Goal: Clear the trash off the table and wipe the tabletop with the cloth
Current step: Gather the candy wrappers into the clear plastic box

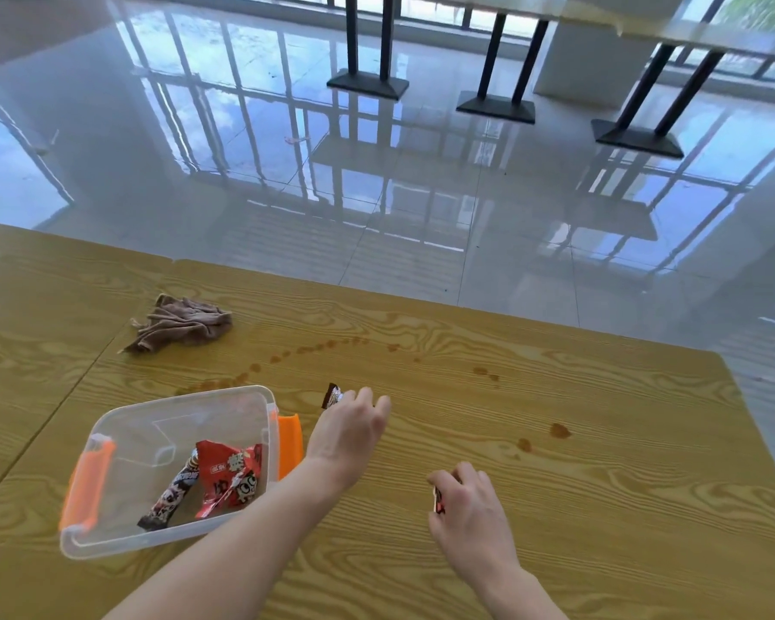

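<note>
On the wooden table, my left hand rests over a small dark wrapper, fingers closing on it. My right hand grips a small red and white wrapper near the table's front. A clear plastic bin with orange handles stands at the left and holds a red snack wrapper and a dark wrapper. A crumpled brown cloth lies at the back left. Brown liquid spots trail across the tabletop, with more brown spots at the right.
The table's far edge drops to a shiny tiled floor. Black table bases stand on the floor farther back. A seam runs between two tabletops at the left.
</note>
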Tool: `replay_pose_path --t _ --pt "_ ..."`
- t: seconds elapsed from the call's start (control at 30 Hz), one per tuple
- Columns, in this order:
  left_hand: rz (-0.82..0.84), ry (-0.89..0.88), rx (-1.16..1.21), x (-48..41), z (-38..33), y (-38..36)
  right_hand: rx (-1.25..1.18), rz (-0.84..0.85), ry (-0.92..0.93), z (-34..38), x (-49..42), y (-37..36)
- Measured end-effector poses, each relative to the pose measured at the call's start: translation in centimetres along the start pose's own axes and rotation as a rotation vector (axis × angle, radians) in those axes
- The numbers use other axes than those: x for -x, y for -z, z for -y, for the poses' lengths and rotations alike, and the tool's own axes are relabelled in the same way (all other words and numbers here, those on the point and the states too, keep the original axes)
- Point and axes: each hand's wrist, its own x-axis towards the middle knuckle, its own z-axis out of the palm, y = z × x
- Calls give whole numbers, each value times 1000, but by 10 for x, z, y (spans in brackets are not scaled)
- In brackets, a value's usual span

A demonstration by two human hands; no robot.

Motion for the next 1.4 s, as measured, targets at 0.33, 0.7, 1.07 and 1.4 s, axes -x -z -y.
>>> replay_pose_path --t 0.33,0.7,1.07,1.4 --pt "-333 -10 8 52 41 67 -205 -143 301 86 -37 53" --pt "-290 182 -207 149 120 71 -257 22 639 205 -46 23" --pt "-238 308 -147 168 156 31 -100 151 707 241 -50 -21" --pt "-230 346 -132 175 170 14 -100 45 632 226 -48 -22"
